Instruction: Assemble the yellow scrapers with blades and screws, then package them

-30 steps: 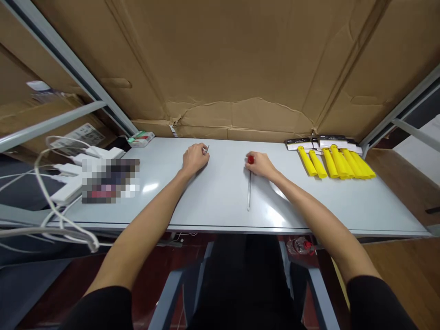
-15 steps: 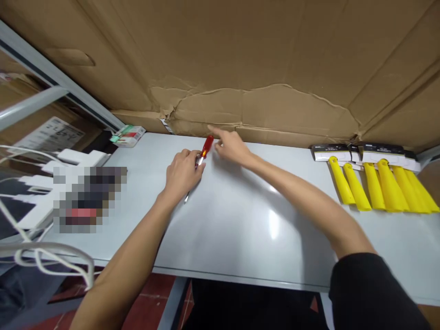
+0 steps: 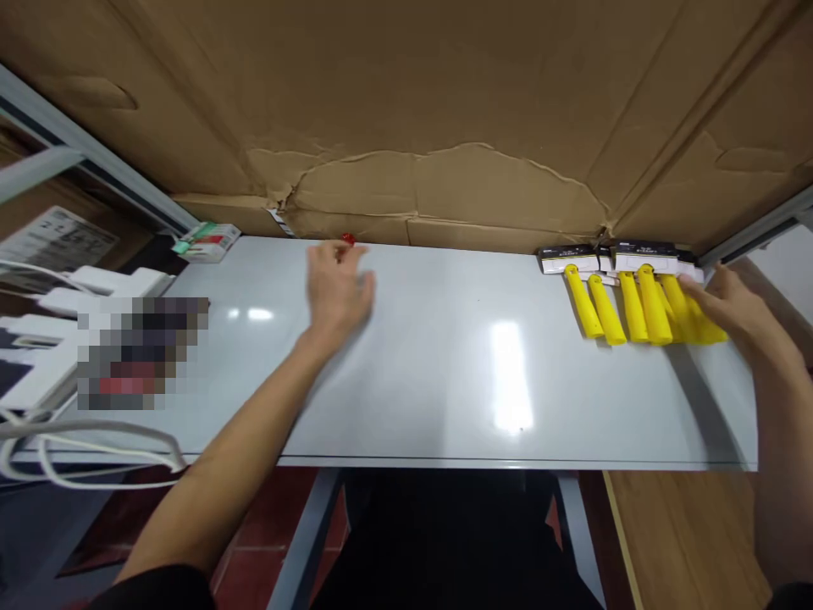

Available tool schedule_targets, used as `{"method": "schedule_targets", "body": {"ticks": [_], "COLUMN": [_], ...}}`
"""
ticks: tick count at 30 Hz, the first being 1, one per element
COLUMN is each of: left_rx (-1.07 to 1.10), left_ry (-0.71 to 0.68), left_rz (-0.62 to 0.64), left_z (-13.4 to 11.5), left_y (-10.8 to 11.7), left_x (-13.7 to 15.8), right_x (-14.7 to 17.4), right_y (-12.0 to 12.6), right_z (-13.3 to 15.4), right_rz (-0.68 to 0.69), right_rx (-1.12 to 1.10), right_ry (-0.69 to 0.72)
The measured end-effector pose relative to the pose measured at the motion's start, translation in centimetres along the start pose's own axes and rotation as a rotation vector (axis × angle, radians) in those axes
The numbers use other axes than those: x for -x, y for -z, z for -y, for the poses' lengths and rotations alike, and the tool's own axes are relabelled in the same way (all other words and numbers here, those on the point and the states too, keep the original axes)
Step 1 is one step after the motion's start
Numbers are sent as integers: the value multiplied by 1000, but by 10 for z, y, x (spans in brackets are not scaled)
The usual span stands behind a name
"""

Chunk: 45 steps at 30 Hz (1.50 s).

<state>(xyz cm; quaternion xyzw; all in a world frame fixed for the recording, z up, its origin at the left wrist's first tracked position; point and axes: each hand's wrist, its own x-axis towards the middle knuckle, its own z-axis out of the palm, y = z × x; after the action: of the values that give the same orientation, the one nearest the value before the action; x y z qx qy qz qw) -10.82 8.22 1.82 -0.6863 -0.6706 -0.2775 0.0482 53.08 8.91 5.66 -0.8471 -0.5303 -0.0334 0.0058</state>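
My left hand (image 3: pixel 338 292) is over the back left of the table, blurred, with its thumb and fingers apart. Just past its fingertips shows the red handle end of a screwdriver (image 3: pixel 348 239), by the cardboard; the hand hides the rest of it. At the far right, my right hand (image 3: pixel 740 309) reaches over the last of several yellow-handled scrapers (image 3: pixel 648 305). Its fingers are apart, with the fingertips at the rightmost yellow handles; whether they touch is unclear. The scrapers lie side by side, handles towards me, their far ends in black and white card sleeves.
A cardboard sheet (image 3: pixel 445 186) stands along the back of the white table (image 3: pixel 412 364). On the left are a small green and white box (image 3: pixel 208 242), a white power strip (image 3: pixel 60 347) with cables (image 3: pixel 107 436), and a pixelated item (image 3: pixel 143 352). Grey metal posts (image 3: pixel 95 161) frame the sides.
My right hand has moved from beside the screwdriver to the scrapers at the far right. My left hand has loosened, and the screwdriver sits closer to the cardboard. The view has shifted right.
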Motion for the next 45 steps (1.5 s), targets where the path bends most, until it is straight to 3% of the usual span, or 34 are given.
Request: {"method": "schedule_targets", "body": {"ticks": [2, 3, 5, 8, 10, 12, 15, 18, 23, 28, 32, 38, 45], "left_rx": [83, 191, 359, 421, 405, 394, 363, 299, 190, 197, 222, 211, 175], "left_ry": [-143, -224, -336, -456, -460, -465, -467, -447, -291, -222, -259, -308, -349], "left_rz": [109, 228, 447, 590, 610, 610, 585, 542, 513, 533, 480, 385, 362], "left_z": [-54, -87, -156, -252, -293, -310, -289, -233, -134, -70, -53, -56, -50], "left_y": [-16, -27, -52, -89, -106, -114, -112, -92, -40, -23, -36, -49, -56], "left_x": [4, 6, 12, 16, 17, 17, 18, 29, 62, 55, 34, 24, 14], "right_x": [-5, -4, 4, 19, 29, 38, 57, 86, 149, 175, 167, 156, 152], "right_y": [-23, -31, -39, -41, -42, -45, -50, -50, -42, -30, -28, -31, -28], "right_z": [-1, 4, 19, 37, 48, 61, 91, 138, 240, 313, 332, 333, 337], "right_rz": [113, 142, 158, 129, 97, 68, 14, -61, -104, -23, -10, 31, 60], "right_rx": [-53, -76, -95, -105, -105, -104, -108, -153, -205, -302, -310, -339, -368], "right_ry": [10, 16, 9, -29, -38, -31, -21, 75, 246, 285, 255, 233, 223]}}
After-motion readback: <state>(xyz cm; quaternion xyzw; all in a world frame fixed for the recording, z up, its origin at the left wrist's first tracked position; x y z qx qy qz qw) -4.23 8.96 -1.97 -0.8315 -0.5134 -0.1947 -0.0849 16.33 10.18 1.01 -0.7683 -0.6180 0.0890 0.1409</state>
